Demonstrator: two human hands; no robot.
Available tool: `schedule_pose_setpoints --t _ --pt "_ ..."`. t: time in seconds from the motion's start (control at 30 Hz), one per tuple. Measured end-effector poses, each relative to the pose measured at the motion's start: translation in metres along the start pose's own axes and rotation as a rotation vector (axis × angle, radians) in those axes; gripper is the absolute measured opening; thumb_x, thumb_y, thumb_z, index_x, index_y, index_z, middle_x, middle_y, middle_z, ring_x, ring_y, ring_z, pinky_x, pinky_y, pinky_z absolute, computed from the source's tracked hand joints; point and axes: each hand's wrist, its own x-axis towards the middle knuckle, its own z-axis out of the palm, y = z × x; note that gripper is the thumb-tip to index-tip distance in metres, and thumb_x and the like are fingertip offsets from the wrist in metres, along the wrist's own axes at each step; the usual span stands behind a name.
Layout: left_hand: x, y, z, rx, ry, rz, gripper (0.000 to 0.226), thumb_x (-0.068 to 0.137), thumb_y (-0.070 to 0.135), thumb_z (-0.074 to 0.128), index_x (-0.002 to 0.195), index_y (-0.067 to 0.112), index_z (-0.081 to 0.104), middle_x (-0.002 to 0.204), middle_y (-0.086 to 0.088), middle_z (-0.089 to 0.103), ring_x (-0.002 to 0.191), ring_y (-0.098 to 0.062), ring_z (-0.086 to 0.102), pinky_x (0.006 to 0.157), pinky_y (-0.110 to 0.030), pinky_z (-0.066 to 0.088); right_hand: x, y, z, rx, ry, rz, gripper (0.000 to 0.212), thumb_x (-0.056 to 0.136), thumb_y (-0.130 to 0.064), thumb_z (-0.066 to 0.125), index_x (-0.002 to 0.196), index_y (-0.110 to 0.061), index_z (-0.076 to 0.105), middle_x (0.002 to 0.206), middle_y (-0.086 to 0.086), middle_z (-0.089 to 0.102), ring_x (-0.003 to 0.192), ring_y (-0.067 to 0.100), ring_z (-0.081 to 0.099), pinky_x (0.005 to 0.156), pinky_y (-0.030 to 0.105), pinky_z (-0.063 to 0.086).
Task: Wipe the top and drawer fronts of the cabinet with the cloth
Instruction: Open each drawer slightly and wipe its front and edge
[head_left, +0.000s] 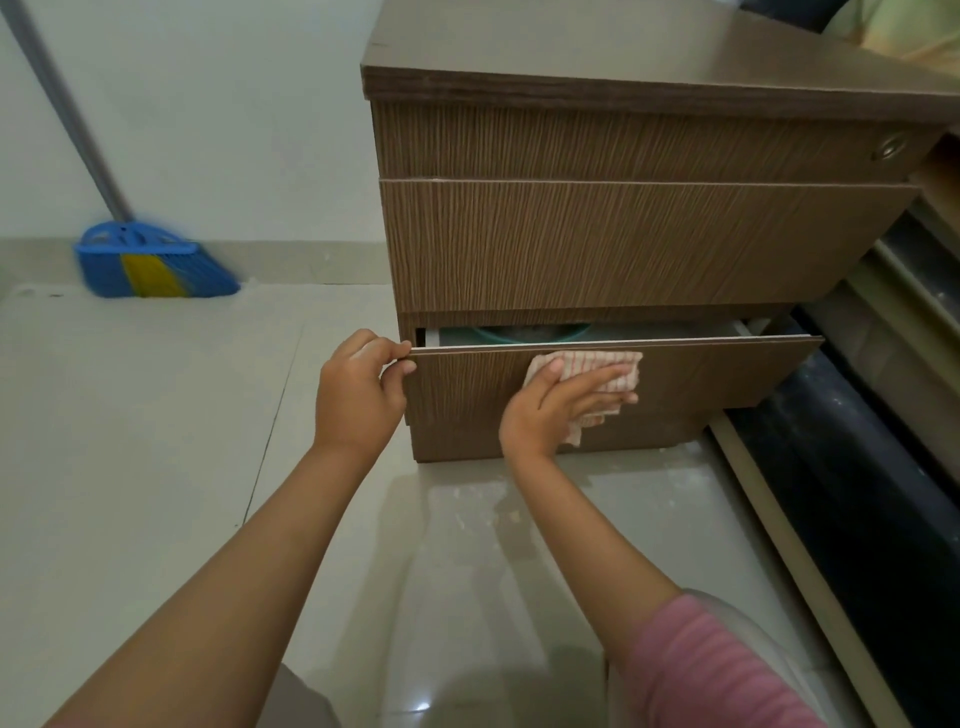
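Because the cloth (597, 384) is thin, soft and limp, I judge it weighs almost nothing and will bunch or slide off the panel unless a flat palm keeps it spread, so pressure through the whole hand suits it better than a pinch. It lies on the bottom drawer front (675, 379), just under that front's top edge and a little left of its middle, a pale fabric with fine reddish stripes, its lower corner hanging loose below the palm. My right hand (563, 402) lies on it with fingers extended and close together, pressing it flat against the wood rather than curling round it. My left hand (358, 387) has its fingers curled onto the top left corner of the same drawer front, thumb below and fingertips over the edge, gripping the panel; I take this as bracing, since the drawer stands partly open and looks likely to roll on its runners under a sideways push. The cabinet (623, 244) is stiff board with a ribbed, wood-grain laminate on the fronts, which I expect to drag slightly on the fabric, while its top (597, 52) looks smoother and faintly glossy. Inside the open drawer a rounded teal rim shows, too hidden to name. A round lock (889, 147) sits near the right end of the upper front. A blue broom (150, 262) leans against the wall, well apart on the tiled floor (156, 415).
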Motion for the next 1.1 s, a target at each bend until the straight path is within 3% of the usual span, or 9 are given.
schedule_pose_setpoints --t 0.13,0.27,0.37,0.47,0.57,0.73,0.83,0.97,1.1 --pt "0.006 -0.003 -0.004 -0.041 -0.026 -0.007 0.005 0.077 0.002 0.071 0.082 0.001 0.070 0.077 -0.009 0.065 0.068 -0.012 0.055 0.064 -0.011 0.039 -0.021 -0.014 0.016 -0.005 -0.058 -0.151 0.075 0.095 -0.040 0.029 0.143 -0.013 -0.022 0.144 0.019 -0.040 0.132 0.024 -0.040 0.108 0.043 -0.021" --pt "0.009 -0.006 -0.004 -0.065 -0.039 -0.018 0.007 0.073 0.001 0.073 0.080 0.002 0.071 0.075 -0.007 0.065 0.065 -0.008 0.052 0.063 -0.002 0.036 -0.049 -0.001 0.041 -0.042 -0.129 -0.213 0.077 0.095 -0.042 0.030 0.144 -0.011 -0.020 0.143 0.017 -0.043 0.131 0.032 -0.042 0.110 0.060 -0.010" --pt "0.011 -0.008 -0.003 -0.082 -0.036 -0.026 0.007 0.073 0.001 0.074 0.079 0.002 0.072 0.074 -0.005 0.065 0.064 -0.008 0.051 0.062 -0.003 0.036 -0.055 0.023 0.045 -0.075 -0.132 -0.166 0.079 0.093 -0.048 0.028 0.143 -0.015 -0.023 0.142 0.015 -0.044 0.133 0.033 -0.039 0.110 0.065 0.003" --pt "0.010 -0.011 -0.003 -0.110 -0.038 -0.039 0.007 0.073 0.002 0.074 0.080 0.004 0.072 0.075 -0.002 0.064 0.065 -0.001 0.052 0.062 -0.002 0.037 -0.044 0.040 0.034 -0.079 -0.106 -0.097 0.079 0.094 -0.047 0.029 0.144 -0.014 -0.022 0.143 0.018 -0.042 0.135 0.035 -0.035 0.112 0.060 0.013" --pt "0.009 -0.011 -0.005 -0.144 -0.059 -0.049 0.010 0.074 0.004 0.074 0.083 0.005 0.073 0.075 0.001 0.062 0.067 0.003 0.053 0.062 -0.003 0.038 -0.027 0.038 0.022 -0.074 -0.054 -0.086 0.077 0.095 -0.040 0.031 0.145 -0.010 -0.019 0.144 0.022 -0.039 0.136 0.036 -0.032 0.113 0.059 0.007" --pt "0.015 -0.012 -0.011 -0.168 -0.096 -0.062 0.011 0.075 0.004 0.073 0.085 0.006 0.074 0.077 -0.008 0.067 0.069 -0.016 0.060 0.066 -0.028 0.052 -0.031 0.013 0.031 0.000 -0.032 -0.140 0.075 0.095 -0.038 0.030 0.144 -0.010 -0.020 0.144 0.021 -0.039 0.135 0.033 -0.036 0.111 0.049 -0.014" --pt "0.017 -0.011 -0.012 -0.163 -0.118 -0.071 0.011 0.075 0.003 0.072 0.085 0.006 0.074 0.077 -0.008 0.067 0.069 -0.018 0.060 0.067 -0.030 0.051 -0.054 0.004 0.050 -0.010 -0.073 -0.241 0.076 0.096 -0.038 0.032 0.145 -0.007 -0.017 0.144 0.022 -0.039 0.132 0.034 -0.039 0.109 0.046 -0.021" --pt "0.017 -0.011 -0.010 -0.166 -0.103 -0.067 0.011 0.076 0.001 0.070 0.085 0.007 0.074 0.078 -0.006 0.067 0.069 -0.013 0.059 0.066 -0.021 0.050 -0.081 0.019 0.071 -0.079 -0.130 -0.299 0.076 0.096 -0.041 0.031 0.144 -0.001 -0.013 0.143 0.028 -0.037 0.133 0.039 -0.037 0.111 0.045 -0.019" --pt "0.013 -0.014 -0.006 -0.162 -0.064 -0.020 0.010 0.076 0.003 0.071 0.085 0.008 0.073 0.076 -0.003 0.065 0.067 -0.006 0.057 0.063 -0.016 0.048 -0.078 0.054 0.072 -0.186 -0.120 -0.317 0.075 0.097 -0.044 0.027 0.144 -0.001 -0.013 0.143 0.027 -0.037 0.134 0.044 -0.032 0.113 0.057 -0.005"
